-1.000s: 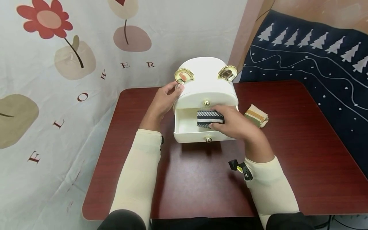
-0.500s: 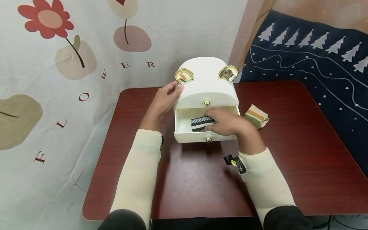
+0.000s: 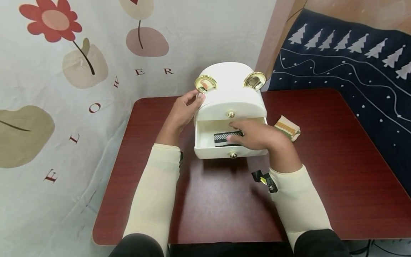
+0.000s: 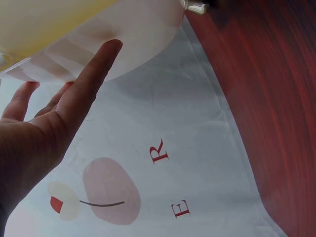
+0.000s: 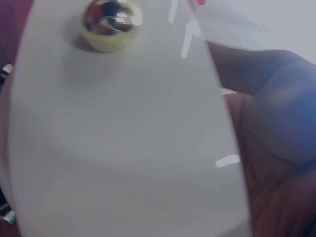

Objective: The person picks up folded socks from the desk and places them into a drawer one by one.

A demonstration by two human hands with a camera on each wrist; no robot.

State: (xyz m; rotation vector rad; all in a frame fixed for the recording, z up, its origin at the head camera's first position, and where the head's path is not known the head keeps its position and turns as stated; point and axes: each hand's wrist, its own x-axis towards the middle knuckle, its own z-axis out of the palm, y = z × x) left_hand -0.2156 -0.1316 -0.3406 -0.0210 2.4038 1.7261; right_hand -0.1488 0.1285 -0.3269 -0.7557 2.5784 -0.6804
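Observation:
A white two-drawer box (image 3: 229,96) with a rounded top and gold ear-like discs stands on the table. Its lower drawer (image 3: 205,153) is pulled out. In that drawer lies a folded black-and-white striped cloth bundle (image 3: 221,139), partly hidden by my right hand (image 3: 257,134). The right thumb lies over the bundle, and the fingers are spread above it, not wrapped round it. My left hand (image 3: 181,112) rests against the box's left side; in the left wrist view its fingers (image 4: 84,94) are extended along the white wall. The right wrist view is mostly filled by the drawer front (image 5: 123,128).
A folded green, yellow and cream striped bundle (image 3: 287,127) lies on the dark red table (image 3: 212,207), right of the box. Behind stand a flower-print backdrop (image 3: 208,32) and a navy cloth with white trees (image 3: 340,71).
My right hand has moved left and down with the black-and-white bundle into the drawer, then loosened its grip, leaving the bundle there. The left hand has stayed on the box.

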